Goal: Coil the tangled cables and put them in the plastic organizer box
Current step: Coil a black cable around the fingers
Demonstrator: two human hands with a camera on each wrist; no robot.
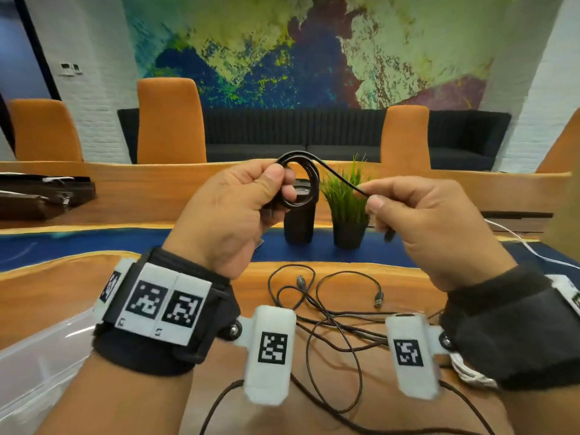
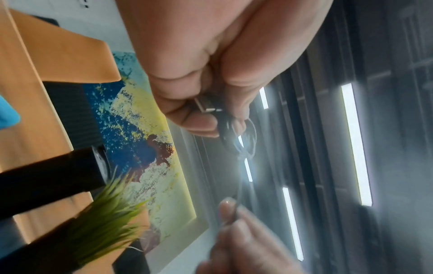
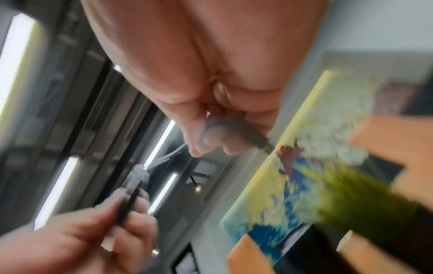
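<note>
My left hand (image 1: pixel 248 199) is raised over the table and grips a small coil of black cable (image 1: pixel 309 171) between thumb and fingers. The cable's free end (image 1: pixel 342 180) runs to my right hand (image 1: pixel 405 211), which pinches it; its plug (image 1: pixel 389 235) hangs below the fingers. In the left wrist view a metal plug (image 2: pixel 206 104) sits inside the left fist beside the coil (image 2: pixel 234 137). The right wrist view is blurred and shows the plug (image 3: pixel 255 139) under the curled fingers. Tangled dark cables (image 1: pixel 332 312) lie on the wooden table (image 1: pixel 56 296). A clear plastic organizer box (image 1: pixel 34 368) stands at the lower left.
A black cylinder (image 1: pixel 298 224) and a potted green plant (image 1: pixel 346 215) stand behind my hands on the blue strip. A white cable (image 1: pixel 527 246) runs along the right side, and a white coil (image 1: pixel 467 368) lies by my right wrist. Orange chairs (image 1: pixel 171 120) line the far side.
</note>
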